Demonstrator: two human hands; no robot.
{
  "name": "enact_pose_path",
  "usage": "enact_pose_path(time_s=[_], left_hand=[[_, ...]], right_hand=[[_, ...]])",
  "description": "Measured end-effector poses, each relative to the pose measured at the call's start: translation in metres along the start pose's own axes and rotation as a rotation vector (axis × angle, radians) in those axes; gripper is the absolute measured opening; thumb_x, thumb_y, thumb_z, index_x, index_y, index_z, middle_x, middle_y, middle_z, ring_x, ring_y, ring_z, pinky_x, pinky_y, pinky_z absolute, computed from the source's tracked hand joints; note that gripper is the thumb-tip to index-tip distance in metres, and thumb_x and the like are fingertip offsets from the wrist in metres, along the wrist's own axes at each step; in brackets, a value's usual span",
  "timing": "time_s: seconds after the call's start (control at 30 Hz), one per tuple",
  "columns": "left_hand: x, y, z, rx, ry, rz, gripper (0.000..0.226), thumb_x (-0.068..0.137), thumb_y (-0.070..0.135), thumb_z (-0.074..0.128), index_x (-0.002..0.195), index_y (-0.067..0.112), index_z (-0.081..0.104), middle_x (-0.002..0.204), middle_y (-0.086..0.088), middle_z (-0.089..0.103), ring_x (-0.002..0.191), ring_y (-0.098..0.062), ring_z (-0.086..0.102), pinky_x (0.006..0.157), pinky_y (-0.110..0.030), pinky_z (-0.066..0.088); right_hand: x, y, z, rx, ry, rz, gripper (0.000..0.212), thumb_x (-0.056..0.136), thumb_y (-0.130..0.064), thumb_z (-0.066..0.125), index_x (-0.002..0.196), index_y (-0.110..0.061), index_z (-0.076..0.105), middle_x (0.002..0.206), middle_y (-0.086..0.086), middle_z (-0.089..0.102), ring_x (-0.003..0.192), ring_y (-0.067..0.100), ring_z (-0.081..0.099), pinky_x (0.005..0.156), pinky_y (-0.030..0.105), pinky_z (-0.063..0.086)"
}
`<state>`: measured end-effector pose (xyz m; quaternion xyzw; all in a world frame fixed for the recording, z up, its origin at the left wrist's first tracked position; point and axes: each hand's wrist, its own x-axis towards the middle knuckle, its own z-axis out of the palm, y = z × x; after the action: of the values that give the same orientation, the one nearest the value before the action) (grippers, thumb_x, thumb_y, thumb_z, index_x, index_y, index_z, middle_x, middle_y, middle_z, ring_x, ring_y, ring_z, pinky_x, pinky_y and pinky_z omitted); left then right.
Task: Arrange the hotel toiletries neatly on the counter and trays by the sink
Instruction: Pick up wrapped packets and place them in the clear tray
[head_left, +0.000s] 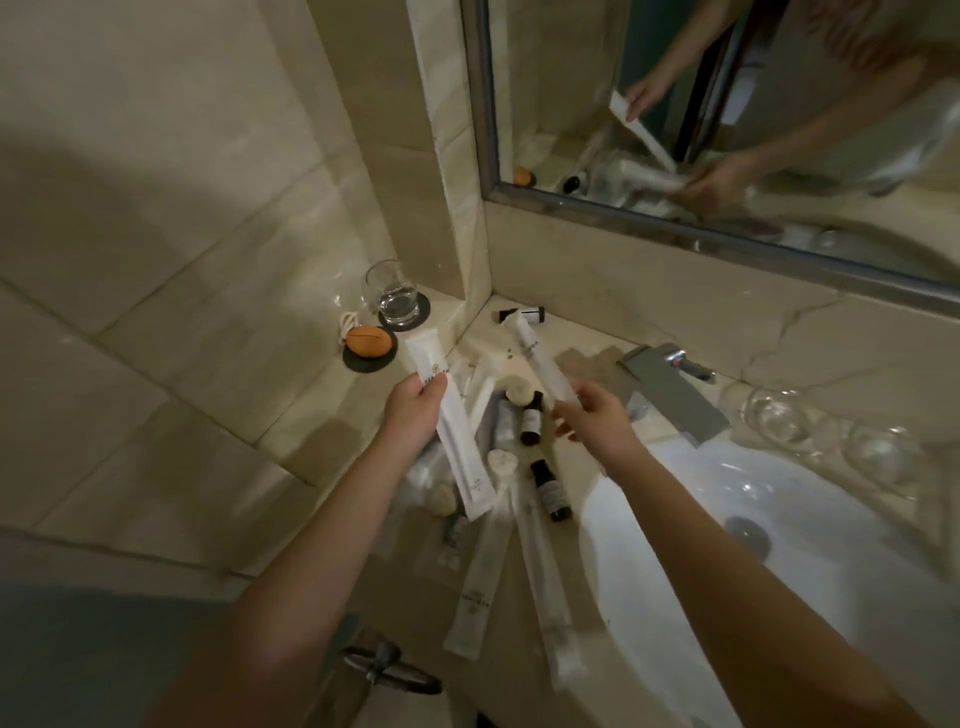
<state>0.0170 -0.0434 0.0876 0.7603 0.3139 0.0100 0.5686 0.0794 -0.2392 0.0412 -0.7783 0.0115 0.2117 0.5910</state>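
Sachet (451, 415) pinched in left hand (413, 415); right hand (592, 418) clutches another.

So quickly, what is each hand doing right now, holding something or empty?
Left hand: closed on a long white sachet.
Right hand: closed on the end of a slim white packet.

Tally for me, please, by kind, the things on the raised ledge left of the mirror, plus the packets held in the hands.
Glass tumbler: 1
Dark round coasters: 2
Orange oval object: 1
White packets: 2, one in the left hand, one in the right hand
Total: 6
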Motion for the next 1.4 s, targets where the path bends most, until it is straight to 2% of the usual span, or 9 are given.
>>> enact_pose_path(time_s=[0.13,0.23,0.37,0.57,0.63,0.83,1.07,1.27,1.4], left_hand=[[-0.023,-0.007,0.025,0.078,-0.155,0.040,0.022,0.094,0.031,0.046,0.093,0.012,0.058,0.089,-0.011,0.060,0.088,-0.026,0.059,0.079,-0.039,0.048],[-0.040,-0.010,0.051,0.099,-0.284,0.067,0.035,0.093,0.034,0.046,0.100,0.002,0.059,0.089,-0.014,0.058,0.085,-0.026,0.058,0.076,-0.039,0.049],[-0.063,-0.006,0.094,0.116,-0.473,0.110,0.032,0.094,0.033,0.044,0.107,0.008,0.059,0.099,-0.009,0.063,0.093,-0.023,0.060,0.086,-0.038,0.048],[-0.108,0.002,0.162,0.153,-0.720,0.180,0.017,0.095,0.026,0.042,0.090,0.024,0.057,0.102,-0.009,0.064,0.094,-0.024,0.059,0.085,-0.037,0.046],[-0.124,0.006,0.186,0.168,-0.768,0.200,0.020,0.095,0.022,0.040,0.082,0.027,0.054,0.097,-0.006,0.059,0.090,-0.023,0.055,0.078,-0.034,0.044],[-0.164,0.022,0.270,0.294,-0.988,0.277,0.020,0.095,0.017,0.042,0.105,0.012,0.058,0.106,-0.011,0.061,0.097,-0.027,0.059,0.077,-0.033,0.048],[-0.196,0.038,0.365,0.379,-1.042,0.329,0.025,0.091,0.027,0.050,0.095,0.005,0.061,0.086,-0.009,0.057,0.080,-0.020,0.053,0.072,-0.035,0.041],[-0.197,0.046,0.430,0.474,-1.012,0.397,0.017,0.089,0.026,0.053,0.087,0.010,0.060,0.083,-0.012,0.057,0.078,-0.020,0.054,0.074,-0.035,0.043],[-0.196,0.047,0.455,0.487,-1.004,0.387,0.018,0.090,0.021,0.053,0.086,0.006,0.063,0.084,-0.014,0.061,0.077,-0.022,0.057,0.074,-0.037,0.046]], right_hand=[[-0.070,0.013,-0.017,0.026,0.045,0.024,0.020,0.095,-0.022,0.048,0.114,-0.018,0.053,0.089,0.007,0.068,0.072,0.016,0.063,0.067,0.026,0.050],[-0.110,0.032,-0.030,0.042,0.130,0.075,0.020,0.095,-0.021,0.046,0.112,-0.012,0.053,0.089,0.008,0.068,0.074,0.019,0.061,0.069,0.030,0.050],[-0.154,0.059,-0.054,0.077,0.334,0.172,0.021,0.092,-0.022,0.050,0.104,-0.005,0.057,0.089,0.009,0.063,0.075,0.020,0.058,0.067,0.032,0.046],[-0.215,0.099,-0.105,0.192,0.667,0.157,0.007,0.091,-0.019,0.057,0.086,-0.016,0.061,0.079,0.003,0.059,0.074,0.018,0.052,0.064,0.032,0.043],[-0.233,0.111,-0.123,0.275,0.754,0.188,0.012,0.090,-0.017,0.058,0.097,-0.009,0.063,0.089,0.011,0.063,0.081,0.022,0.057,0.073,0.039,0.049],[-0.274,0.146,-0.193,0.521,0.995,0.242,0.015,0.085,-0.001,0.055,0.100,-0.003,0.060,0.087,0.012,0.061,0.073,0.023,0.057,0.065,0.032,0.046],[-0.282,0.190,-0.297,0.780,1.162,0.308,0.012,0.084,0.003,0.053,0.086,-0.009,0.054,0.077,0.007,0.054,0.070,0.021,0.054,0.062,0.030,0.048],[-0.252,0.235,-0.367,0.898,1.246,0.404,0.026,0.083,-0.003,0.057,0.109,-0.005,0.053,0.103,0.015,0.058,0.091,0.031,0.058,0.065,0.034,0.051],[-0.231,0.248,-0.384,0.840,1.280,0.544,0.022,0.083,-0.005,0.059,0.105,-0.004,0.056,0.096,0.013,0.059,0.089,0.030,0.058,0.073,0.036,0.050]])
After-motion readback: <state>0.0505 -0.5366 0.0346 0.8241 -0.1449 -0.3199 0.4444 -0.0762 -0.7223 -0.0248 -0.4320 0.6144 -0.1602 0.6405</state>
